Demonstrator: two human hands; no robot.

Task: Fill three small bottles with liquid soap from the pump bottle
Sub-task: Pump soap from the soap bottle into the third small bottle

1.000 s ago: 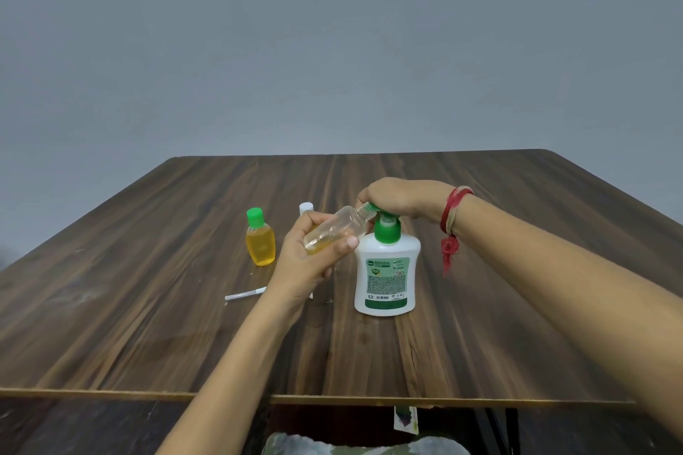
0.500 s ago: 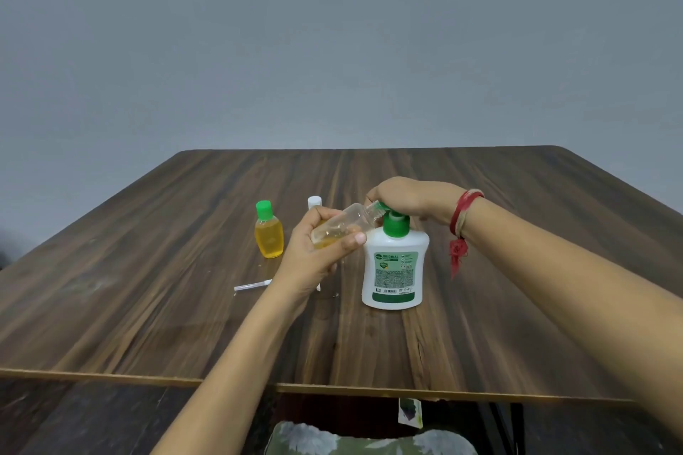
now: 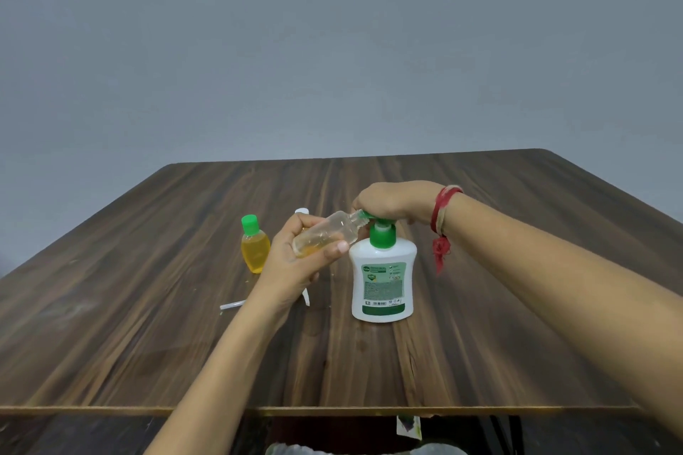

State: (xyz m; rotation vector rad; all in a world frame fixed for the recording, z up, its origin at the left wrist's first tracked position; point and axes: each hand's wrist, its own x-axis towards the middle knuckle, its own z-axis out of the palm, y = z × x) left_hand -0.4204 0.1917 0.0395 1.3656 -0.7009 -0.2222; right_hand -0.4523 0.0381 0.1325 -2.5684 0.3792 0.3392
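Note:
A white pump bottle [image 3: 382,281] with a green pump head stands at the table's middle. My right hand [image 3: 393,201] lies on top of its pump head and covers it. My left hand [image 3: 299,262] holds a small clear bottle [image 3: 327,235] tilted, its open mouth against the green spout, with a little amber soap in its lower end. A small bottle [image 3: 255,246] full of yellow soap with a green cap stands upright to the left. A white-capped item [image 3: 301,211] peeks out behind my left hand, mostly hidden.
The dark wooden table [image 3: 480,343] has its front edge close to me. A thin white tube [image 3: 233,305] lies on the table left of my left wrist. A red thread band [image 3: 441,212] is on my right wrist.
Both hands keep the same grip on the clear bottle and the pump head. The view has shifted slightly, and the amber soap in the clear bottle looks about the same.

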